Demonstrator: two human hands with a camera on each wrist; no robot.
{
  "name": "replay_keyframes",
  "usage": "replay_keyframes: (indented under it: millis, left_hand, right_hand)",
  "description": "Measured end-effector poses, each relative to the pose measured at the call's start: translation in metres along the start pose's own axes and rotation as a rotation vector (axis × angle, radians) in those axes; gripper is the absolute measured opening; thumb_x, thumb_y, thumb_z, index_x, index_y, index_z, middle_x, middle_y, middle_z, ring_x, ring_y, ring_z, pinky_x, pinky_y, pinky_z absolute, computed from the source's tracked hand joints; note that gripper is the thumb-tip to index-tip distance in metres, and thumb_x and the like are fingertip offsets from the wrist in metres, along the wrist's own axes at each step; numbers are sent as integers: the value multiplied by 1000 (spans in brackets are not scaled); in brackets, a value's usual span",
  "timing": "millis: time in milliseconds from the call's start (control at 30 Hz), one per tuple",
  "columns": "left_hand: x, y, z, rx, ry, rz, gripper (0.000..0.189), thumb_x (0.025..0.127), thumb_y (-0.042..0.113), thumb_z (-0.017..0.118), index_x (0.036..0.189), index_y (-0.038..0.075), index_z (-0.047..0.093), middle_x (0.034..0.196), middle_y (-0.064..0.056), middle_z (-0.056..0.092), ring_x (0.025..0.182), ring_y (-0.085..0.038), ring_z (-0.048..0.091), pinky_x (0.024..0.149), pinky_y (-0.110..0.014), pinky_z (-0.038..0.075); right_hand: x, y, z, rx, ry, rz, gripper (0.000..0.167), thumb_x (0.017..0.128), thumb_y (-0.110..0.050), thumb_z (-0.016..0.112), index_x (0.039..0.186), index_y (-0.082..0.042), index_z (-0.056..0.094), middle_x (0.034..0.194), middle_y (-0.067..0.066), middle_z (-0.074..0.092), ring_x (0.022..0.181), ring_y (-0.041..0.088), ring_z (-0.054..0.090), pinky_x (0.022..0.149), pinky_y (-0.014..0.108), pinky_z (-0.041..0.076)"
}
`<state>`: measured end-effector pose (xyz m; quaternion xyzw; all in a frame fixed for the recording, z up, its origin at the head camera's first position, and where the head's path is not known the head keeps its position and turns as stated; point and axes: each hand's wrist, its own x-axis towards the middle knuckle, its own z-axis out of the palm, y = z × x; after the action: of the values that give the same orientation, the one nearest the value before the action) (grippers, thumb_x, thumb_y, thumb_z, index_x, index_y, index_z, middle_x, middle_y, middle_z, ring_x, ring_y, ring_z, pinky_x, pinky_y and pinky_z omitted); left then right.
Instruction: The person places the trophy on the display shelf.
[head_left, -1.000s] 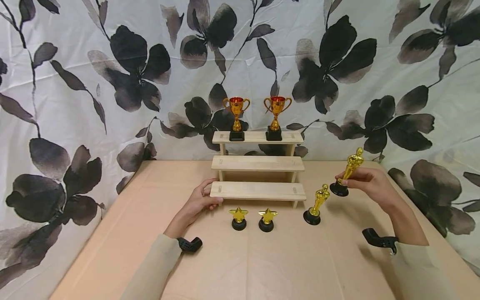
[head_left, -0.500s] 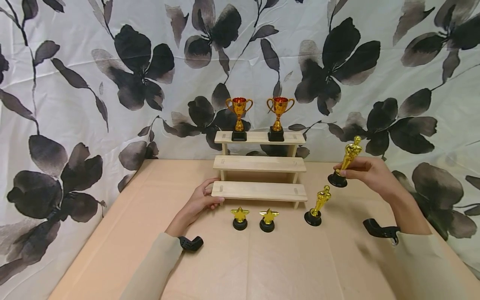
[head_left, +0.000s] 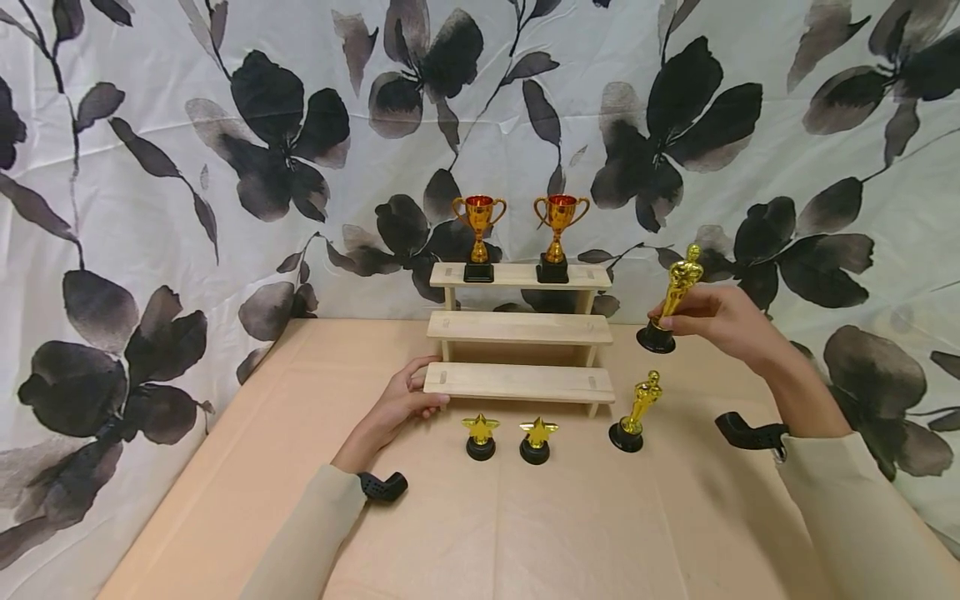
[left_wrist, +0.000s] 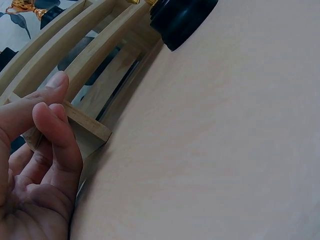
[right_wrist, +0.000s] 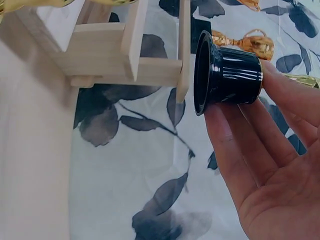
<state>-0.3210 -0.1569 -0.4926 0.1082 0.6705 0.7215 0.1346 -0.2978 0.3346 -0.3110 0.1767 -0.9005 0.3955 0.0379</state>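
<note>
Held in the air right of the wooden three-step stand (head_left: 519,383) is a gold statuette trophy (head_left: 681,287) on a black base. My right hand (head_left: 723,321) pinches it low, near the base; the right wrist view shows thumb and fingers about the black base (right_wrist: 235,75). My left hand (head_left: 393,408) grips the left end of the stand's lowest step, thumb in front; in the left wrist view the fingers (left_wrist: 60,135) curl round that wooden end. Another gold statuette (head_left: 641,408) stands on the table, right of the stand.
Two gold cup trophies (head_left: 478,237) stand on the top step. Two small star trophies (head_left: 480,435) stand on the table (head_left: 570,533) just in front of the stand. A floral cloth (head_left: 525,125) hangs behind.
My right hand has lifted the statuette higher and, in the last half second, moved it left toward the stand. The left hand keeps its grip; the other trophies stay put.
</note>
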Motion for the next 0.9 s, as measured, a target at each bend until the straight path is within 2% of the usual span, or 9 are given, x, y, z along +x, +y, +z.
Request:
replay_keyframes:
  millis: [167, 300, 667, 900]
  left_hand:
    - [0, 0, 1, 2, -3, 0, 83, 87, 0, 79, 156, 14, 37, 100, -4, 72, 65, -11, 58, 57, -20, 51]
    - [0, 1, 1, 2, -7, 2, 82, 87, 0, 79, 156, 15, 37, 100, -4, 71, 66, -11, 58, 58, -20, 51]
    - [0, 2, 2, 0, -16, 12, 86, 87, -1, 78, 159, 11, 32, 100, -2, 72, 66, -11, 59, 58, -20, 50]
    - [0, 2, 2, -3, -11, 10, 85, 87, -2, 78, 159, 11, 32, 100, -2, 72, 65, -11, 59, 58, -20, 51]
  right_hand:
    - [9, -14, 2, -25, -17, 19, 29, 99, -18, 71, 124, -2, 71, 118, 11, 77, 93, 0, 70, 80, 20, 56]
    - [16, -23, 5, -18, -42, 25, 30, 99, -17, 71, 125, -2, 70, 121, 16, 74, 94, 2, 71, 81, 20, 58]
    - [34, -47, 14, -4, -69, -34, 28, 99, -15, 70, 124, -2, 70, 117, 16, 75, 94, 5, 72, 82, 20, 59]
    - [49, -61, 24, -29, -99, -47, 22, 98, -9, 71, 118, 0, 73, 115, 17, 76, 93, 9, 74, 82, 21, 60]
